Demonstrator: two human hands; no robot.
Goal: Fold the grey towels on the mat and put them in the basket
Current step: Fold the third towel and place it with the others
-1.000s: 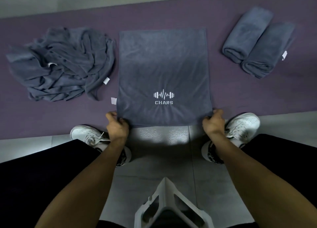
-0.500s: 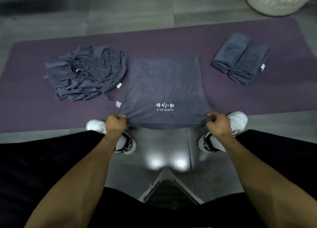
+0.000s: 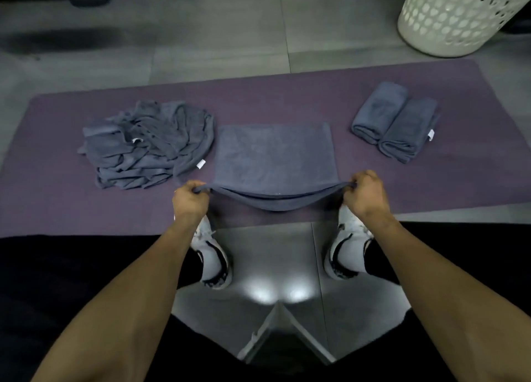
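Mat [image 3: 287, 94] edges are showing on three sides, the purple sheet lying long across grey floor tiles, with bare purple running open behind the spread towel [image 3: 273, 152] and in the gaps on either side of it. Sitting beyond the far right corner, off the mat, is the white perforated basket [image 3: 459, 17], well apart from everything else. To the left, a crumpled heap of grey towels [image 3: 149, 143] is sprawling, its right edge lying just beside the spread towel; to the right, two folded towels [image 3: 396, 123] are lying side by side, touching each other. Small white tags are poking out of the heap and off the right-hand folded towel, too small to read, and no writing is showing on the towel's visible face. The left hand [image 3: 191, 200] is curling tight around the near left corner, fingers bunching the cloth; the right hand [image 3: 363, 193] is doing the same at the near right corner. Between those fists the near edge is hanging raised off the mat and sagging in the middle, while the far half is lying flat. White shoes [image 3: 212, 255] are planted under the wrists at the mat's near edge.
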